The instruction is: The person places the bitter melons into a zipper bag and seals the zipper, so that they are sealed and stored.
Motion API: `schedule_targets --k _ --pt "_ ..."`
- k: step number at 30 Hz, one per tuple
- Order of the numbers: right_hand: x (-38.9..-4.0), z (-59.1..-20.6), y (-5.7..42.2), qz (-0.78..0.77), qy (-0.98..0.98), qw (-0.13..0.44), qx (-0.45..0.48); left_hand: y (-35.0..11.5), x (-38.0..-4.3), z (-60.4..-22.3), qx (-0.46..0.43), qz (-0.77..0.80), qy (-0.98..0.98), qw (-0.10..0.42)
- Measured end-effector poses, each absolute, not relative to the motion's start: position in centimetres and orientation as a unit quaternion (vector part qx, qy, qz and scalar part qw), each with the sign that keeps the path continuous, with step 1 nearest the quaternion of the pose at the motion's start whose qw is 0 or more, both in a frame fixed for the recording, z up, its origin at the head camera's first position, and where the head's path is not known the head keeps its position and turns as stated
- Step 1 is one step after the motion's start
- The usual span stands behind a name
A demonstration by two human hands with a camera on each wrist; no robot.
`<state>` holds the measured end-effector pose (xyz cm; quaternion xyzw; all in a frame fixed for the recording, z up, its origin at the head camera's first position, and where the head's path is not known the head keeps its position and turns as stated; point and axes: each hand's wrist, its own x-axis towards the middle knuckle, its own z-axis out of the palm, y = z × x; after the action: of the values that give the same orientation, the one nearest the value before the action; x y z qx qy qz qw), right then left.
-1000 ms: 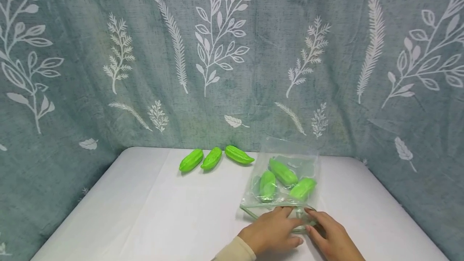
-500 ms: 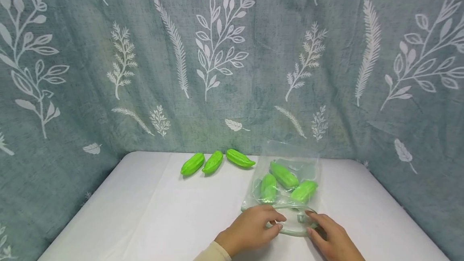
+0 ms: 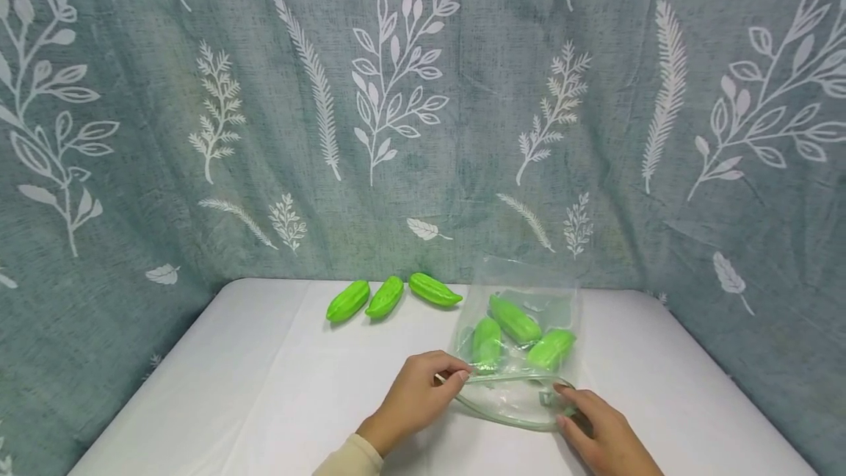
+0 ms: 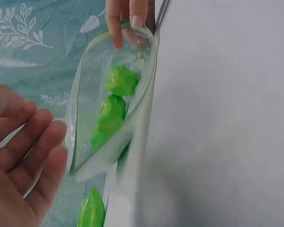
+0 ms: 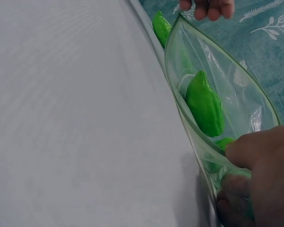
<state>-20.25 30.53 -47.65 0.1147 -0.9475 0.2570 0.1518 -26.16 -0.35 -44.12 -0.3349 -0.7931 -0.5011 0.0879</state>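
Note:
A clear zip bag (image 3: 512,394) with a green-edged mouth lies at the table's right, its mouth gaping towards me. Inside it, past the mouth, are three bright green, ridged, gourd-shaped pieces (image 3: 515,320). My right hand (image 3: 604,432) grips the right end of the mouth, thumb at the near rim, a finger reaching over the far one. At the mouth's left corner is my left hand (image 3: 423,391); in the left wrist view its loosely bent fingers (image 4: 52,137) stand beside the rim with nothing between them.
Three more green gourd-shaped pieces (image 3: 385,297) lie in a row along the table's back edge, left of the bag. A white cloth covers the table (image 3: 264,380). Behind and at the sides hangs a leaf-patterned teal curtain (image 3: 297,131).
My left hand has drawn back from inside the bag's mouth and moved left to its left corner. The mouth gapes wider. My right hand stays at the right end.

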Motion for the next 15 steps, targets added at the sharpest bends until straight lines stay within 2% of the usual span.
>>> schedule_targets --k 5,15 --pt "-20.4 -47.5 30.6 0.260 -0.949 0.139 0.110 -1.4 -26.9 -44.5 -0.310 -0.505 -0.798 0.109" --pt "-20.3 -47.6 30.4 0.260 -0.949 0.140 0.110 -3.7 -28.1 -45.5 -0.236 -0.540 -0.806 0.061"
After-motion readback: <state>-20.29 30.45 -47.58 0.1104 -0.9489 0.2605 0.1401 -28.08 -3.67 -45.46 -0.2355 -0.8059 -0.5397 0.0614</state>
